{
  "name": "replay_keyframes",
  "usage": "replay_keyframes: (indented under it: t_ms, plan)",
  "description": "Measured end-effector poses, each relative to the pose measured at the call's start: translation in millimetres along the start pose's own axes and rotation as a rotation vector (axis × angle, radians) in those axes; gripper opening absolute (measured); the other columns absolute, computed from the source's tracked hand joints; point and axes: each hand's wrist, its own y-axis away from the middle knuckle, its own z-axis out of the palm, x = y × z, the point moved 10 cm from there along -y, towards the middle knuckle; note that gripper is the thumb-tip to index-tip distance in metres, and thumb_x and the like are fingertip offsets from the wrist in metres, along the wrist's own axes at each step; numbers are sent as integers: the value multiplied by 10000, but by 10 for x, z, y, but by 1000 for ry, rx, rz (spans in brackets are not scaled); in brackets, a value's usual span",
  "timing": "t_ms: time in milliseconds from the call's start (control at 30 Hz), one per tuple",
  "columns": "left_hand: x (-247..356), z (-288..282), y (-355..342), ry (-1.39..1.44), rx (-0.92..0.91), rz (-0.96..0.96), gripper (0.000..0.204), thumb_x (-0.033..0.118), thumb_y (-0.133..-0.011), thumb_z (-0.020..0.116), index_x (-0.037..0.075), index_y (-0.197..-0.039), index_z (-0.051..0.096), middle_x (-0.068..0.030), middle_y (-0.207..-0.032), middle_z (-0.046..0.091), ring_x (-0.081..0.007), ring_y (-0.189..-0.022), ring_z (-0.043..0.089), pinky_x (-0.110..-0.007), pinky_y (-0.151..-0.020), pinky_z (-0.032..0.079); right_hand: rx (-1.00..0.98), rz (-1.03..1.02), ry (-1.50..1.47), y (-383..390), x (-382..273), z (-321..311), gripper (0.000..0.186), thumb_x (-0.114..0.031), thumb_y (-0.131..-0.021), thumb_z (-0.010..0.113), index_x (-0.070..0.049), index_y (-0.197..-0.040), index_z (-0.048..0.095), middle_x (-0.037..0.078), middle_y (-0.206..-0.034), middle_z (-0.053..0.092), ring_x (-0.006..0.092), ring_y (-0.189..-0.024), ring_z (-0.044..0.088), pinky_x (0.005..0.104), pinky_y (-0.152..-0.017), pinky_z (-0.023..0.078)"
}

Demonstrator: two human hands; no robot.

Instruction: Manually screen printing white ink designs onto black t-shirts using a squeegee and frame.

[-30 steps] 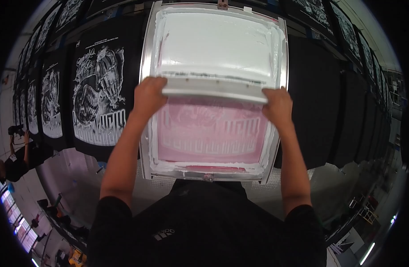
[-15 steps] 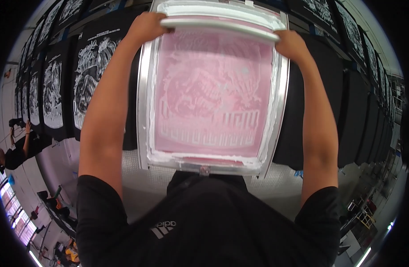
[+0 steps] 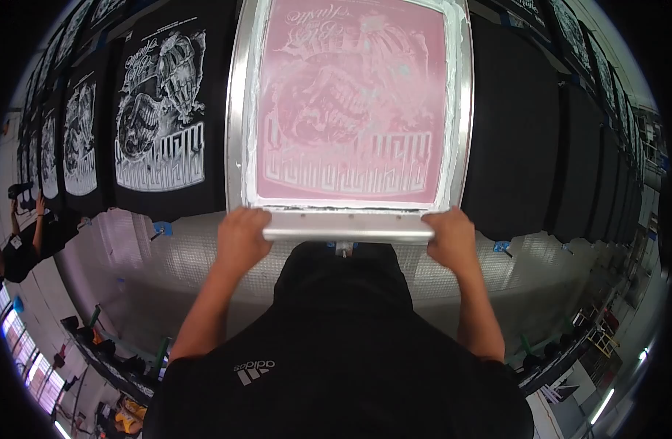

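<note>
A long metal-handled squeegee point(image 3: 348, 230) lies across the near end of a screen-printing frame. My left hand point(image 3: 244, 238) is closed round its left end and my right hand point(image 3: 451, 238) round its right end. The frame's silver rim point(image 3: 236, 139) surrounds a pink mesh point(image 3: 350, 164), where a pale stencil of a figure and blocky lettering shows. White ink lines the mesh's inner edges, thickest along the sides. The squeegee's blade is hidden beneath its handle, and the frame's far edge lies outside the picture.
Black shirts with white prints point(image 3: 163, 110) lie in a row to the left. Plain black shirts point(image 3: 511, 132) line the right. A co-worker point(image 3: 29, 245) reaches toward the shirts at far left. Blue clamps point(image 3: 502, 248) stick out below the shirts.
Both my hands have drawn the squeegee from the screen's far end to its near end. My arms are now bent, and the stencil's pattern shows more clearly.
</note>
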Motion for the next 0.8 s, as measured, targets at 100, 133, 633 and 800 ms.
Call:
replay_keyframes:
  t_ms: [100, 133, 633, 800]
  plan:
    - [336, -137, 94, -76, 202, 241, 390, -1, -539, 683, 54, -923, 639, -135, -938, 651, -316, -904, 626, -434, -826, 515, 128, -47, 54, 130, -186, -19, 474, -21, -527, 686, -81, -997, 667, 94, -958, 683, 293, -942, 632, 533, -1059, 387]
    - [246, -73, 3, -83, 166, 173, 390, -1, -539, 683, 54, -923, 639, -135, -938, 651, -316, -904, 626, -434, -826, 515, 60, 13, 54, 99, -165, 75, 476, -17, -522, 687, -79, -993, 659, 93, -978, 679, 292, -951, 629, 540, -1061, 383]
    - [-789, -695, -4273, -278, 95, 1, 413, 376, -722, 778, 150, -1062, 711, -169, -933, 704, -364, -914, 670, -444, -802, 532, 244, 52, 303, -3649, 942, -1613, 374, -158, -727, 619, -182, -1093, 690, 126, -986, 710, 336, -969, 665, 456, -835, 532]
    - [-780, -927, -4706, -269, 90, 36, 491, 409, -697, 802, 126, -1086, 702, -178, -928, 706, -366, -928, 669, -438, -825, 521, 158, -28, 293, -4271, 1098, -2008, 496, -147, -668, 615, -106, -1157, 690, 190, -1032, 702, 323, -990, 673, 405, -886, 525]
